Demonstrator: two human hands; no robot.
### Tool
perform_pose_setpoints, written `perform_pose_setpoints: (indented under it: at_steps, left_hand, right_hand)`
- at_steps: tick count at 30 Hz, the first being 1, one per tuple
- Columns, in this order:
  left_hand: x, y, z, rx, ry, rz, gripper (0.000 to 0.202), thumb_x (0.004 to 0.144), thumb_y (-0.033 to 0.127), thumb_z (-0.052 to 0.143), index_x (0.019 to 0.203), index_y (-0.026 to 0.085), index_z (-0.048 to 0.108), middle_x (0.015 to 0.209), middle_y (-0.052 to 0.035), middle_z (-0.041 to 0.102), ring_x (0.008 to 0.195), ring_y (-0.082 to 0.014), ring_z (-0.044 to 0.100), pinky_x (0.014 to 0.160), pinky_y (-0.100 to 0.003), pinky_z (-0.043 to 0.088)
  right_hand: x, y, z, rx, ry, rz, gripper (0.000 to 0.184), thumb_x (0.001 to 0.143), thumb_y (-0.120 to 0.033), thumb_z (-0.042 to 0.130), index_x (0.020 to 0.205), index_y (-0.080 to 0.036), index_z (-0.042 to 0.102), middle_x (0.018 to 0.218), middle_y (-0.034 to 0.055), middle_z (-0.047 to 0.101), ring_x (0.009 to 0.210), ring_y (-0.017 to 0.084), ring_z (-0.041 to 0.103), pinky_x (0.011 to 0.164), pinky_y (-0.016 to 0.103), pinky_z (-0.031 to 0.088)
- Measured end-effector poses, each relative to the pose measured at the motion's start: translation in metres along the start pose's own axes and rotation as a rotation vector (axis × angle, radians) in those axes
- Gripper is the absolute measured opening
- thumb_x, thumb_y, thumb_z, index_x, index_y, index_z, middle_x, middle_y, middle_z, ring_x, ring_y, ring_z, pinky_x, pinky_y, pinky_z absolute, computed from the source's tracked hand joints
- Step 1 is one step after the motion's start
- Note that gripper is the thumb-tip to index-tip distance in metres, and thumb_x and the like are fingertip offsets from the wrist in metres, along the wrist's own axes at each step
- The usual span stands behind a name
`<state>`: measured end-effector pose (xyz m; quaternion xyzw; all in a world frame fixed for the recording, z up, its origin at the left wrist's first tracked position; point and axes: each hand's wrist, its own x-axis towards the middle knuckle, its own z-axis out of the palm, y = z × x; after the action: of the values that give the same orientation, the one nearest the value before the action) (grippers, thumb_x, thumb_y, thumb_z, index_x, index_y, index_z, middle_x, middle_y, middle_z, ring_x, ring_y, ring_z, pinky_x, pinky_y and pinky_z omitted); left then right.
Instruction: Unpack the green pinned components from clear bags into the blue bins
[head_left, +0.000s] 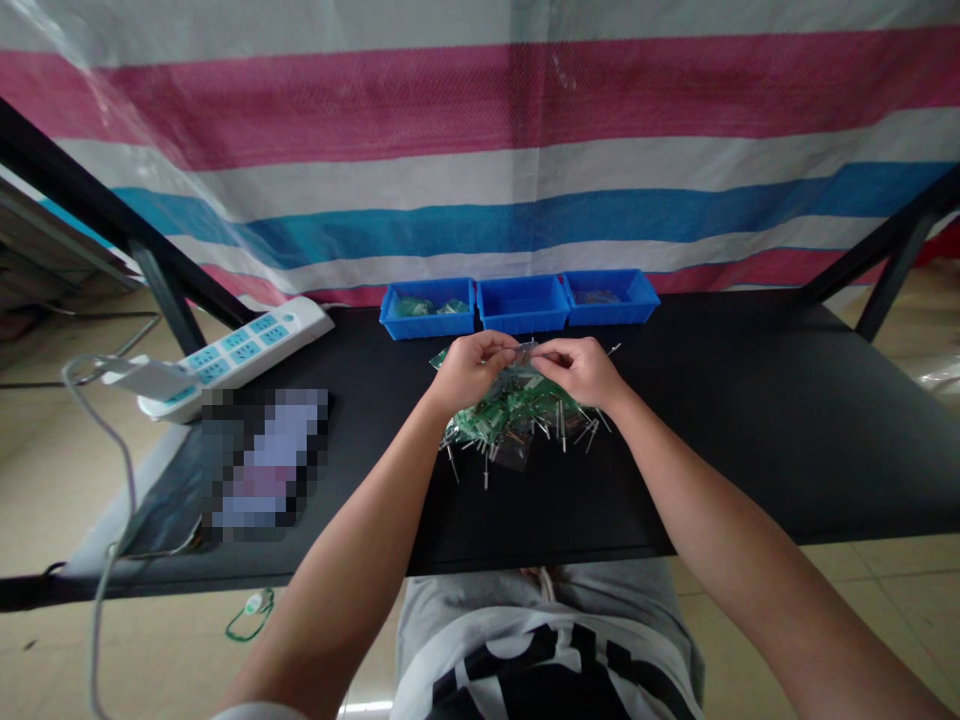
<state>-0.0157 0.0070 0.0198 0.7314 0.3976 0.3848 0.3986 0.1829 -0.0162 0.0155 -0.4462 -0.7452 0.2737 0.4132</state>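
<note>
My left hand (476, 368) and my right hand (577, 370) meet over a pile on the black table. Both are closed, pinching a small clear plastic bag (524, 352) between thumbs and fingers. What the bag contains is too small to make out. Under and in front of the hands lies the heap of green and clear plastic packets (499, 412). Thin silver pins, shaped like blind rivets (486, 468), stick out of its near edge. Part of the heap is hidden by the hands.
Three blue bins stand along the back: the left bin (427, 326) holds green packets, the middle bin (523, 322) is beside it, and the right bin (613, 312) holds clear packets. At left lie a white power strip (244, 350), its cable, and a blurred phone-like object (274, 460).
</note>
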Motion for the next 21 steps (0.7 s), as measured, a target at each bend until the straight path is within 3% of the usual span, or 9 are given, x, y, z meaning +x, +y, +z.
perform_pose_setpoints:
  at_steps: [3,5,8,11,13,16,21]
  left_hand:
    - [-0.0008,0.0018,-0.0006,0.03,0.006,0.028,0.016,0.079,0.028,0.062,0.086,0.015,0.07,0.088,-0.0068,0.074,0.081,-0.0186,0.068,0.075,-0.031,0.052]
    - [-0.0012,0.0028,-0.0005,0.068,0.035,0.082,0.009,0.078,0.023,0.063,0.077,0.018,0.071,0.102,-0.0072,0.074,0.096,-0.0203,0.067,0.088,-0.035,0.051]
    - [-0.0014,0.0031,-0.0005,0.133,0.087,0.163,0.009,0.076,0.018,0.066,0.069,0.02,0.071,0.118,-0.0063,0.069,0.112,-0.0219,0.061,0.103,-0.041,0.044]
    - [-0.0014,0.0034,-0.0008,0.189,0.12,0.182,0.009,0.075,0.017,0.068,0.067,0.021,0.072,0.126,-0.0059,0.065,0.119,-0.0237,0.057,0.107,-0.045,0.039]
    - [-0.0016,0.0042,-0.0006,0.206,0.136,0.175,0.009,0.075,0.017,0.068,0.068,0.021,0.072,0.126,-0.0051,0.065,0.119,-0.0238,0.057,0.107,-0.045,0.04]
    - [-0.0019,0.0058,0.001,0.143,0.132,0.126,0.006,0.078,0.021,0.066,0.074,0.02,0.071,0.105,-0.0057,0.073,0.101,-0.0209,0.065,0.096,-0.039,0.048]
    - [0.0001,0.0048,0.0055,0.037,0.15,0.027,0.018,0.077,0.029,0.066,0.089,0.016,0.066,0.081,-0.0035,0.071,0.078,-0.0166,0.066,0.076,-0.03,0.051]
  right_hand:
    - [0.0,0.0027,0.0,0.023,0.045,0.051,0.026,0.083,-0.038,0.061,0.091,-0.017,0.075,0.052,-0.0019,0.061,0.043,0.01,0.049,0.045,0.024,0.037]
    - [-0.0003,0.0041,0.001,0.075,0.061,0.061,0.027,0.083,-0.038,0.061,0.095,-0.019,0.075,0.058,0.0,0.066,0.046,0.012,0.056,0.047,0.025,0.042]
    - [-0.0006,0.0043,0.0025,0.144,0.093,-0.019,0.02,0.081,-0.033,0.062,0.092,-0.021,0.075,0.092,0.0062,0.075,0.079,0.02,0.07,0.064,0.03,0.055]
    - [-0.0004,0.0024,0.0019,0.127,0.11,-0.076,0.016,0.08,-0.027,0.062,0.089,-0.022,0.075,0.112,0.0083,0.072,0.104,0.024,0.067,0.076,0.034,0.056]
    - [0.0,0.0013,0.0006,0.085,0.113,-0.074,0.015,0.081,-0.028,0.063,0.089,-0.023,0.075,0.114,0.0085,0.071,0.105,0.025,0.066,0.07,0.033,0.056]
    - [0.001,0.0015,-0.0002,0.036,0.139,-0.075,0.015,0.081,-0.034,0.065,0.086,-0.023,0.074,0.114,0.0081,0.07,0.1,0.024,0.067,0.06,0.029,0.054]
    - [0.0013,0.0051,0.0027,0.115,0.177,0.0,0.019,0.081,-0.038,0.065,0.089,-0.021,0.071,0.092,0.0065,0.073,0.084,0.02,0.068,0.066,0.031,0.053]
